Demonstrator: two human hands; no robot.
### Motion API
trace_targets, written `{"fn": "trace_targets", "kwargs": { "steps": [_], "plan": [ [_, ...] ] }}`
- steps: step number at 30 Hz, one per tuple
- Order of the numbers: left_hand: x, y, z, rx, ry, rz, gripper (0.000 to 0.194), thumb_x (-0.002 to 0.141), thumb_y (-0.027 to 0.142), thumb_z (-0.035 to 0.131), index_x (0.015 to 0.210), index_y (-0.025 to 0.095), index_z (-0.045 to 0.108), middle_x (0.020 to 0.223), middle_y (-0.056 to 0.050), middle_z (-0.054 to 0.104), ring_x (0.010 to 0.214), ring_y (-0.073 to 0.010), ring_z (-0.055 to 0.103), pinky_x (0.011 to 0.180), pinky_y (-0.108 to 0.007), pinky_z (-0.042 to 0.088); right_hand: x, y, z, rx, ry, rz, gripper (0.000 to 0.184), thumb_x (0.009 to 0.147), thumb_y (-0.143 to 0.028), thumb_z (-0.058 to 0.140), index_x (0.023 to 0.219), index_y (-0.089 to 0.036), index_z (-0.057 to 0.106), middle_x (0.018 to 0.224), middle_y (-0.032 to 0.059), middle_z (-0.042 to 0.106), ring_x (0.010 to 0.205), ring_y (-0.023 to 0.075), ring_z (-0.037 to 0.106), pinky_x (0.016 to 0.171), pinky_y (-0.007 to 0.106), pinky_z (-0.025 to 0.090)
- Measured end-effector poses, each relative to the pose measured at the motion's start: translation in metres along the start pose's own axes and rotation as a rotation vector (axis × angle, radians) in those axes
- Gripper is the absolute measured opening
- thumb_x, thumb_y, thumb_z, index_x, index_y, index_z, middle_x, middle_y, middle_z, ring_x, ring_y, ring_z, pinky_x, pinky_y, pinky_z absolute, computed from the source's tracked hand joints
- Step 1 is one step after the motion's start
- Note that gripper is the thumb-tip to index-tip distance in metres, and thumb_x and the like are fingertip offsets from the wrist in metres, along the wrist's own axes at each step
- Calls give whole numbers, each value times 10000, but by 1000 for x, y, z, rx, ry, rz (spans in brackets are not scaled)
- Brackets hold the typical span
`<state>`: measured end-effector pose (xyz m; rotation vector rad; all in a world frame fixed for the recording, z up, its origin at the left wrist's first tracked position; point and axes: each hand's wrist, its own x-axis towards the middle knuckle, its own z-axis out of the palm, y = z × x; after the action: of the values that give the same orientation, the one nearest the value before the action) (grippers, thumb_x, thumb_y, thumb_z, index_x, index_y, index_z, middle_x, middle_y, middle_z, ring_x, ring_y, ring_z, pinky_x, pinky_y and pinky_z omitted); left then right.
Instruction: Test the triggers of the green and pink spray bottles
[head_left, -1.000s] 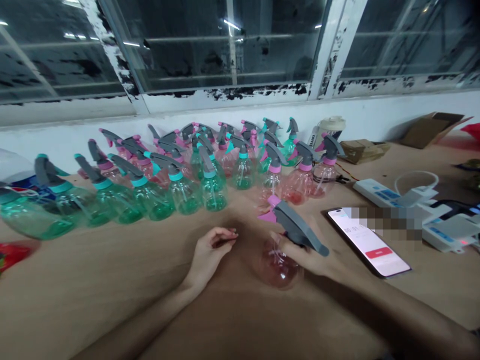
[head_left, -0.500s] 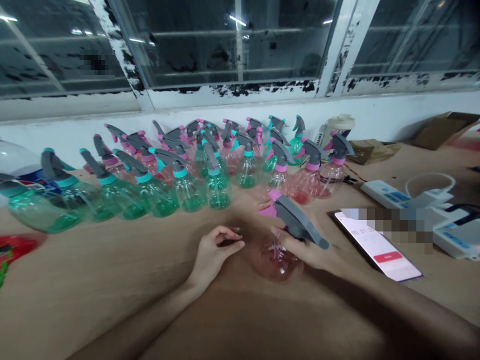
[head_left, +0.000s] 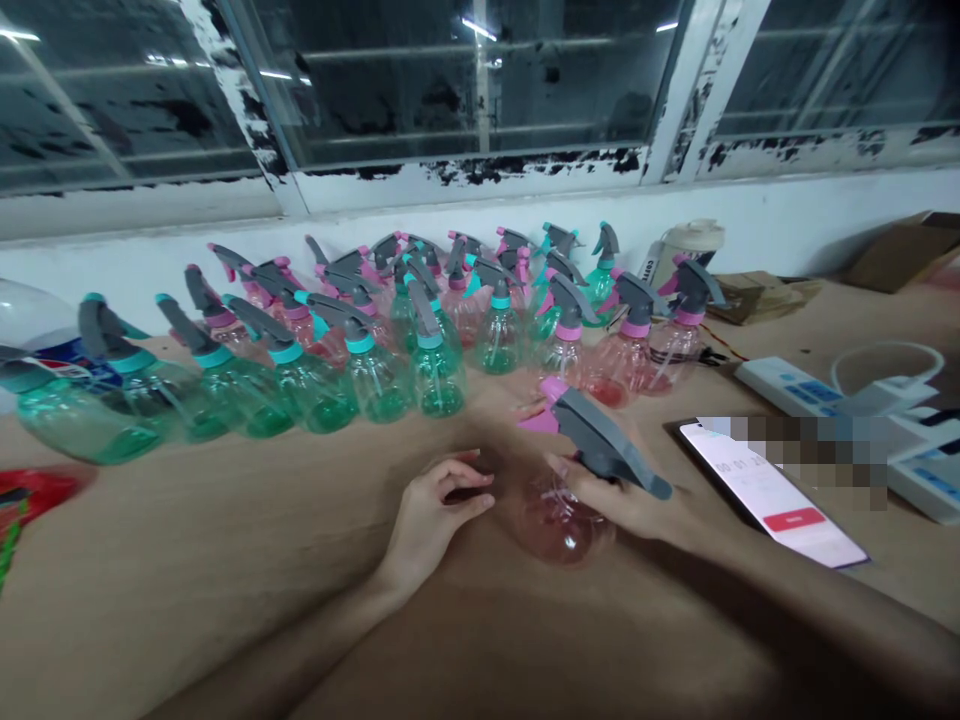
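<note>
My right hand (head_left: 626, 505) grips a pink transparent spray bottle (head_left: 559, 515) with a grey trigger head (head_left: 600, 450) and a pink nozzle, standing on the wooden table (head_left: 225, 560). My left hand (head_left: 435, 510) rests on the table just left of the bottle, fingers loosely curled and apart, holding nothing. Behind both hands stand several green spray bottles (head_left: 300, 385) and pink spray bottles (head_left: 630, 340) in rows below the window.
A phone (head_left: 772, 490) with a lit screen lies right of the bottle. White power strips (head_left: 795, 385) and a cable sit further right. A white jar (head_left: 686, 245) and cardboard boxes (head_left: 892, 250) stand at the back right. Red packaging (head_left: 30, 490) lies at the left edge.
The view has shifted slightly. My left hand has edged closer to the pink bottle, which stays in my right hand's grip.
</note>
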<state>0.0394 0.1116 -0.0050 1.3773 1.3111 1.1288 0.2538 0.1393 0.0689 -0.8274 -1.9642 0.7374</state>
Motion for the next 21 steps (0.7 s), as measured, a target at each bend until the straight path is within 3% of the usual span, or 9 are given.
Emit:
{"fn": "trace_targets", "kwargs": {
  "steps": [5, 12, 17, 21],
  "plan": [
    [-3, 3, 1, 78, 16, 27, 123, 690, 219, 682, 746, 175, 582, 1185, -71, 513, 954, -204, 639, 763, -320, 528, 3, -1, -1, -22, 23, -28, 120, 712, -223, 524, 763, -243, 417, 572, -63, 461, 470, 109, 453, 455, 245, 391],
    [-5, 5, 2, -17, -30, 78, 51, 725, 119, 562, 713, 167, 552, 1244, -74, 476, 1069, -219, 593, 880, -367, 484, 7, -3, -3, -32, 10, -10, 115, 709, -262, 508, 820, -257, 479, 565, -53, 442, 448, 122, 447, 436, 261, 402],
    [-8, 5, 3, 112, -50, 61, 61, 738, 182, 651, 736, 173, 590, 1191, -64, 496, 899, -184, 649, 726, -304, 532, -1, 0, -1, -68, 46, 43, 71, 743, -295, 509, 792, -260, 546, 561, -35, 513, 423, 121, 470, 408, 252, 428],
    [-11, 10, 5, 278, -42, 145, 73, 721, 160, 683, 722, 187, 615, 1019, -45, 531, 900, -189, 612, 665, -271, 526, -12, 6, -6, -123, 75, 38, 49, 752, -302, 548, 729, -259, 552, 582, -14, 564, 460, 146, 539, 424, 269, 466]
  ]
}}
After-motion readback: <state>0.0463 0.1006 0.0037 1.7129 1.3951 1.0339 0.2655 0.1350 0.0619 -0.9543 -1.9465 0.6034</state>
